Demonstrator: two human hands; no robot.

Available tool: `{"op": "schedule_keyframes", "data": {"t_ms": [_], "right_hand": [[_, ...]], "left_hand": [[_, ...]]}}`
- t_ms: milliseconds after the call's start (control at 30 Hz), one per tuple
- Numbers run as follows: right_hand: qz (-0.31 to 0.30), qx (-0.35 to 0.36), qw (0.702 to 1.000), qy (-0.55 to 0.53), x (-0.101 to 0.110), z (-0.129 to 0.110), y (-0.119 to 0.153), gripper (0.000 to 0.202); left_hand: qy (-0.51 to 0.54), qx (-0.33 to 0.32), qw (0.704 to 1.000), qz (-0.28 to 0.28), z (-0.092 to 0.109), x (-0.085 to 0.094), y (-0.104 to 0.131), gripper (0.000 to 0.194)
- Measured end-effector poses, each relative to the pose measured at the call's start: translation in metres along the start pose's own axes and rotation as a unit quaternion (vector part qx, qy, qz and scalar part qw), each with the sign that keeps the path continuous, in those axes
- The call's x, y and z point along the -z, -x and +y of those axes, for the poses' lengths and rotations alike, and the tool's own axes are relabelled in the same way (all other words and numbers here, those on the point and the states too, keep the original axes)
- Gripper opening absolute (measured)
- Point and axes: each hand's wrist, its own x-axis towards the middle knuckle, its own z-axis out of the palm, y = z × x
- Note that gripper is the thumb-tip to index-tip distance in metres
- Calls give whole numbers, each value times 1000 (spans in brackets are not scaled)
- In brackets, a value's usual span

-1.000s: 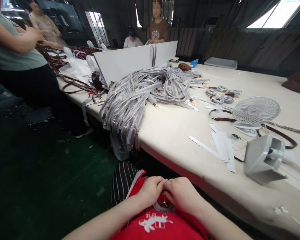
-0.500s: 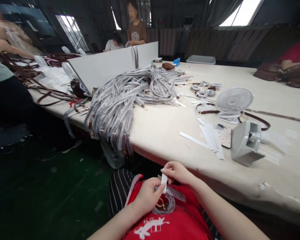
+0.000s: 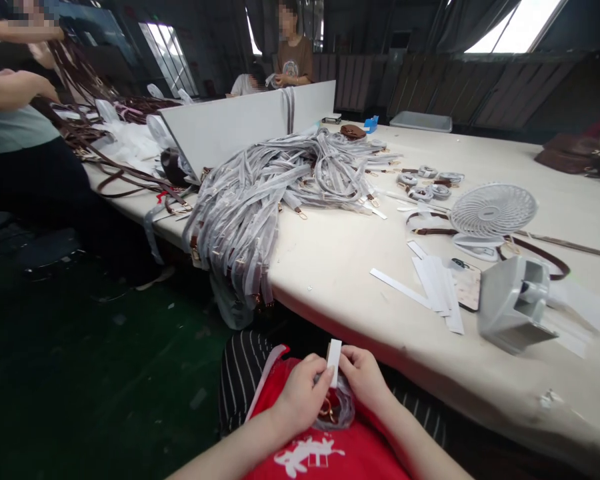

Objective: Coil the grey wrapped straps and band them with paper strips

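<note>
Over my lap, my left hand [image 3: 304, 392] is closed on a bag strap [image 3: 344, 408] coiled up in clear plastic, its gold clasp showing. My left thumb presses a white paper strip [image 3: 335, 357] against the coil, and the strip's upper end sticks up above the thumb. On the other side, my right hand [image 3: 366, 377] is closed against the far edge of the coil, close beside the strip. Its fingertips are partly hidden behind the strip and the coil.
A heap of plastic-wrapped straps [image 3: 250, 200] hangs over the table's edge. To the right lie loose white strips [image 3: 435, 283], a phone [image 3: 467, 283], a grey tape dispenser [image 3: 515, 303] and a white fan [image 3: 494, 210]. Behind a white divider [image 3: 240, 123], co-workers handle straps.
My right hand has come down from the top of the white strip to beside the coil. The strip now stands more upright under my left thumb. The view has shifted left.
</note>
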Motion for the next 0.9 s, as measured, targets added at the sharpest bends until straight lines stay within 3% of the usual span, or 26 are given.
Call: {"op": "schedule_keyframes", "data": {"t_ms": [133,233,333,533,700,800,900], "right_hand": [[-59,-8,998,12,12,-9,2,42],[-133,-13,991,-3,25,-19,5,42],[-134,-14,990,33,32,-23,6,35],[-140,-51,988,42,34,-17,2,33],[-201,-80,976,13,36,-24,-3,31],[-224,-54,973,28,35,-28,-4,19],[-176,34,977,116,32,-32,1,3]], "left_hand": [[41,72,996,-23,2,-2,-5,28],[-29,38,999,11,11,-2,-2,22],[-75,23,996,37,19,-4,5,13],[-56,31,997,31,17,-7,8,37],[-67,18,997,14,16,-7,9,39],[-69,13,998,7,17,-4,7,36],[-27,42,997,-56,13,2,1,27]]}}
